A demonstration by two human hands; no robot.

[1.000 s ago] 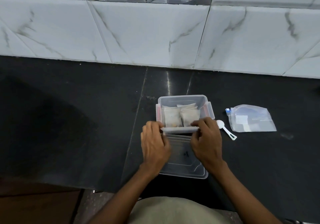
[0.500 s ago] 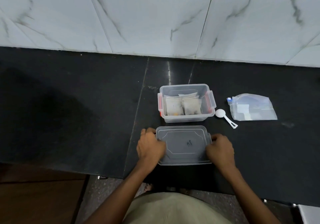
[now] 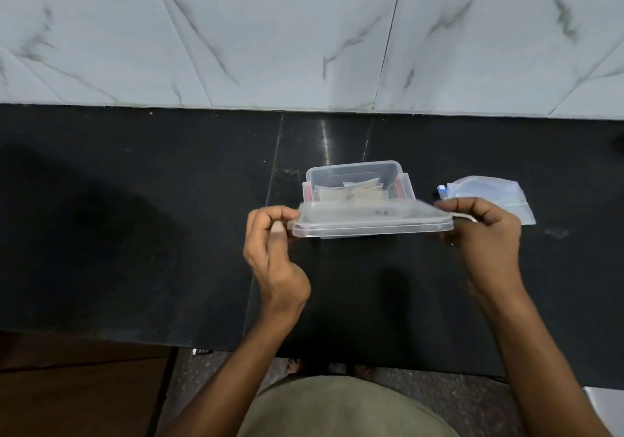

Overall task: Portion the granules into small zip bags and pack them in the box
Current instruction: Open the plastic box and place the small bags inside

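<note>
I hold the clear lid [image 3: 371, 222] off the black counter [image 3: 135, 234] w/ both hands, just in front of the box [image 3: 358, 175]. My left hand [image 3: 270, 247] pinches the lid's left edge btwn thumb and curled fingers; my right hand [image 3: 486, 234] grips its right edge, fingers curled round the rim. The lid sits roughly level, its far edge overlapping the near wall of the box from this view; can't tell if the two touch.

The box, clear plastic w/ red clips on its left and right sides, stands open on the counter near the middle. Inside, several small zip bags [image 3: 351, 193] of pale granules stand packed side by side, tops showing above the lid's far edge.

To the right of the box, a larger clear zip pouch [image 3: 499, 193] w/ a blue slider lies flat on the counter, partly behind my right hand. A bit of white, a scoop handle [image 3: 467, 218], shows by my right thumb; the rest is hidden.

Marble-look wall tiles [image 3: 304, 48] run along the far edge of the counter. At the near left, below the counter edge, brown wood [image 3: 67, 396].
</note>
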